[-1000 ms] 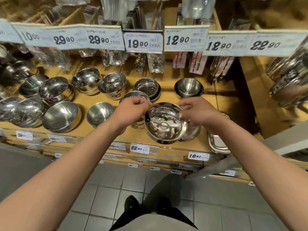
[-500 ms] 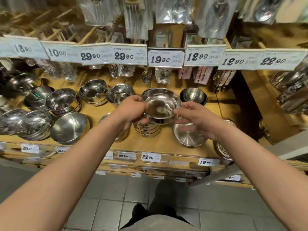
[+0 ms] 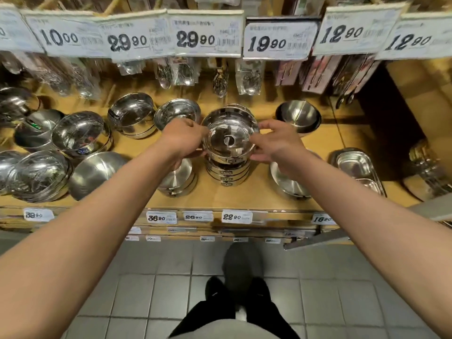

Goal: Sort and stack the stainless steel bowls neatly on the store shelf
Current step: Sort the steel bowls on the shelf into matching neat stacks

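Observation:
A shiny steel bowl (image 3: 230, 137) sits on top of a stack of like bowls (image 3: 227, 173) in the middle of the wooden shelf (image 3: 244, 196). My left hand (image 3: 182, 140) grips its left rim, and my right hand (image 3: 276, 143) holds its right rim with curled fingers. Below my left hand stands a short stack of matte bowls (image 3: 177, 179). A wide bowl (image 3: 288, 182) lies under my right wrist, partly hidden.
More bowls crowd the shelf's left side (image 3: 80, 133), (image 3: 132, 115), (image 3: 96, 171), with one matte bowl (image 3: 298, 116) at the back right. Steel trays (image 3: 354, 167) lie at the right. Packaged spoons (image 3: 220, 79) hang under price tags (image 3: 278, 40). Grey tiled floor (image 3: 146, 289) lies below.
Both hands carried the bowl from in front of the shelf up and down onto the stack. The view has moved closer to the shelf.

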